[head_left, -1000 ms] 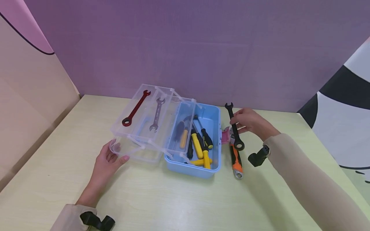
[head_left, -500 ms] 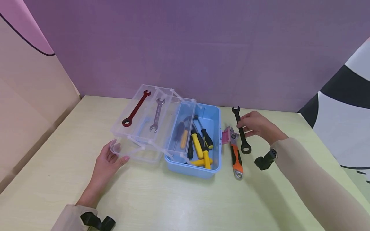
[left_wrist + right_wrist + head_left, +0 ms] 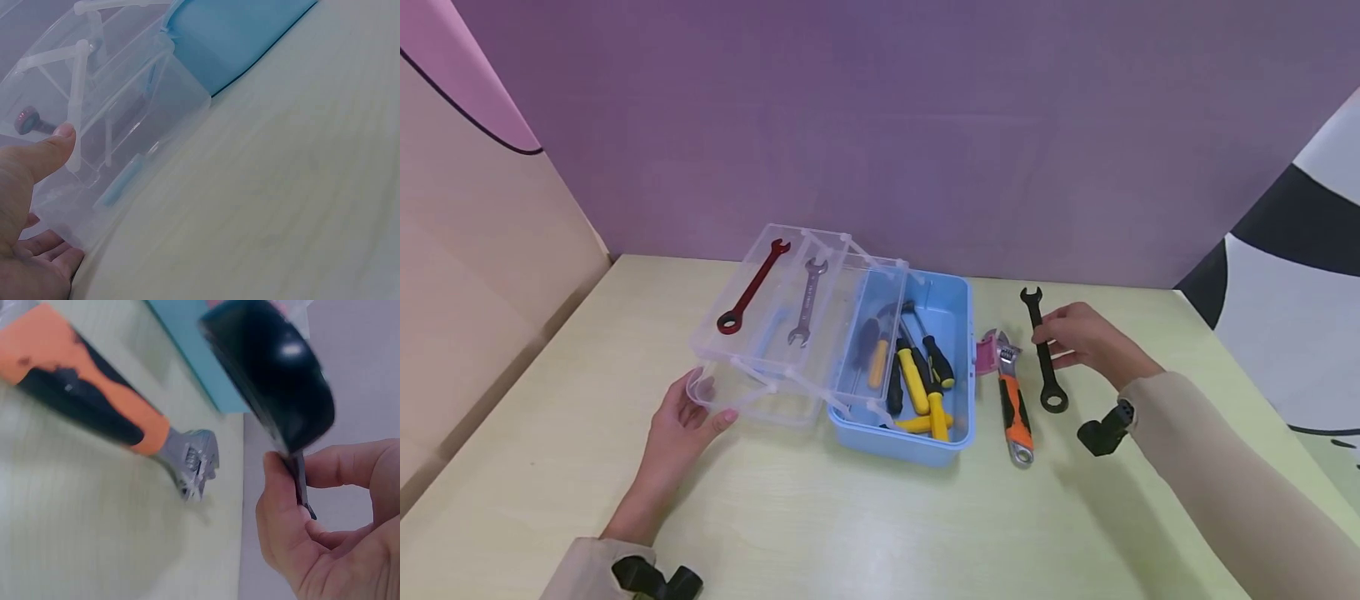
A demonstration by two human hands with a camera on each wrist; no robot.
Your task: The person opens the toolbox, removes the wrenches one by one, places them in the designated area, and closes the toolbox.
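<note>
My right hand point(image 3: 1078, 337) pinches a black combination wrench point(image 3: 1044, 362) by its shaft, just above the table to the right of the blue toolbox point(image 3: 958, 367); in the right wrist view the black wrench point(image 3: 275, 387) looms close between thumb and fingers point(image 3: 350, 465). An orange-handled adjustable wrench point(image 3: 1015, 400) lies on the table between box and black wrench, and the adjustable wrench point(image 3: 100, 406) also shows in the right wrist view. My left hand point(image 3: 688, 412) holds the corner of the clear fold-out tray point(image 3: 760, 392); its thumb point(image 3: 47, 150) presses the tray wall point(image 3: 131, 125).
A red wrench point(image 3: 751, 287) and a silver wrench point(image 3: 806, 302) lie on the clear upper tray. Several yellow-and-black screwdrivers point(image 3: 917, 375) fill the blue box. A purple wall stands behind the pale green table point(image 3: 865, 525); panels close off both sides.
My right hand has carried the black wrench rightward and lower, away from the box, past the adjustable wrench. The left hand has stayed on the tray.
</note>
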